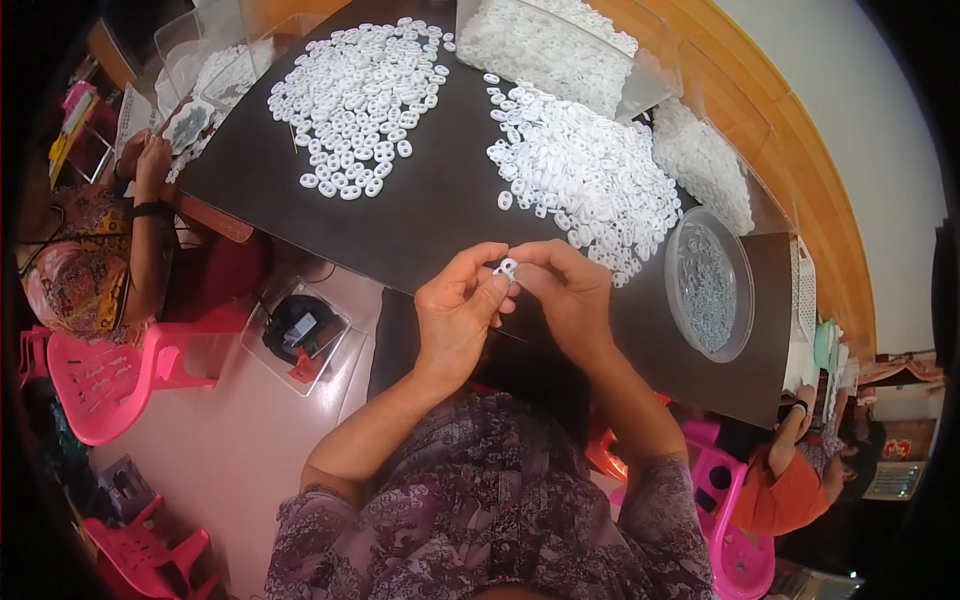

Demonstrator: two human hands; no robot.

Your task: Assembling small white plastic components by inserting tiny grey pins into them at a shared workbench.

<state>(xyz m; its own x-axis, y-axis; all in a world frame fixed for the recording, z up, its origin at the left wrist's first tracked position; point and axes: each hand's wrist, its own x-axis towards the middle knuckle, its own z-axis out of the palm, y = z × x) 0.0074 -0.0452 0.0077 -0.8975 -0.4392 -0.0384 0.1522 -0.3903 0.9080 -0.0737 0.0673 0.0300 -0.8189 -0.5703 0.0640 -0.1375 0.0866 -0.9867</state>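
The left hand (455,315) and the right hand (565,295) meet fingertip to fingertip over the near edge of the dark tabletop (430,215), and between them they pinch one small white plastic piece (506,267); both hands are closed on it, the left from the piece's left side, the right from its right. The piece is too small to tell which way its long axis runs. Neither hand is nearer: both touch it. Just beyond the piece and to its right lies a loose heap of white pieces (585,175), close to the right hand. A second heap (360,95) lies beyond the piece to its left, well apart. Right of the piece stands a round clear tub of grey metal parts (710,285). Between the piece and the two heaps the tabletop is bare.
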